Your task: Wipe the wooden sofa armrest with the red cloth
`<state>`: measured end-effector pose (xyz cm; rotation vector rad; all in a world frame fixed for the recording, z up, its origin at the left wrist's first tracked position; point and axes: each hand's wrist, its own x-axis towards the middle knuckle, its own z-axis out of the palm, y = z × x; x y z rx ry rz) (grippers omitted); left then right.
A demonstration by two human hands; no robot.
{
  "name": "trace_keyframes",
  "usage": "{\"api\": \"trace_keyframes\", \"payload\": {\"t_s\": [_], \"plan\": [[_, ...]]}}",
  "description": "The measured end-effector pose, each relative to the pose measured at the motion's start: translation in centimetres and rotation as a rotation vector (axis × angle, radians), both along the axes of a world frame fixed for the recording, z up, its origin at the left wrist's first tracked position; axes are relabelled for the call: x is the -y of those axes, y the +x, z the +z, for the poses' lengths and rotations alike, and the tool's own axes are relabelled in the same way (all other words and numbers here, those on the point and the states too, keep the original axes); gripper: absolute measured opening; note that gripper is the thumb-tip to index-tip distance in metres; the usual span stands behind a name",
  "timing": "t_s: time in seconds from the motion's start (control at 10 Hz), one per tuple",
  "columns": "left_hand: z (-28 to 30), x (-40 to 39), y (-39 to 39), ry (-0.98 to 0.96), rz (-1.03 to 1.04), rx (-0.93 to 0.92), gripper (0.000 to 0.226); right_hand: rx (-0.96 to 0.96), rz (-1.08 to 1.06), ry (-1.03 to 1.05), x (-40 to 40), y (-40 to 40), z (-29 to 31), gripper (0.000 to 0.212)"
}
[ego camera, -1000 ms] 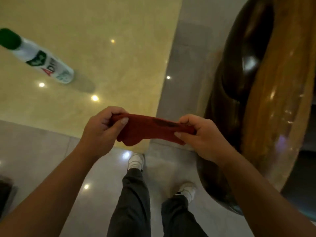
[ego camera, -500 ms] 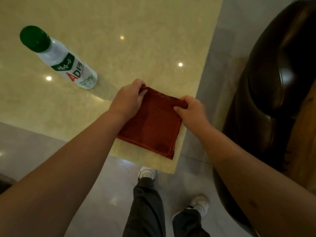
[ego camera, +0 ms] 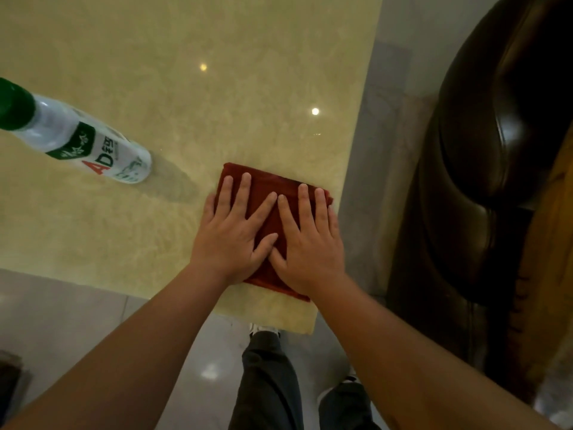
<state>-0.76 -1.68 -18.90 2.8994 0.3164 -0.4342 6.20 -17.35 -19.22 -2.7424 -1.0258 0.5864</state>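
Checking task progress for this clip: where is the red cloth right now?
In the head view the red cloth lies folded on the yellow table near its right edge, flat under both hands, right of the bottle, left of the armrest.

Home living room is indicated: polished marble table [ego camera: 217, 88], glossy wooden sofa [ego camera: 496, 181], tiled floor [ego camera: 62, 321].

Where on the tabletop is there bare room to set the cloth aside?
Bare tabletop lies beyond the red cloth and behind the bottle; another patch is left of the left hand. The near right corner is crowded by both hands, including the right hand.
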Motion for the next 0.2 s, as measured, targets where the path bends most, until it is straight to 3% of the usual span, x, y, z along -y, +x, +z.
{"api": "trace_keyframes", "payload": {"t_s": [0.1, 0.2], "plan": [[0.9, 0.1, 0.5, -0.004, 0.012, -0.048, 0.072, -0.009, 0.01, -0.001, 0.0, 0.0, 0.5, 0.078], [2.4, 0.5, 1.6, 0.0, 0.034, -0.213, 0.078, -0.049, 0.067, -0.037, 0.0, 0.7, 1.3, 0.083]]}}
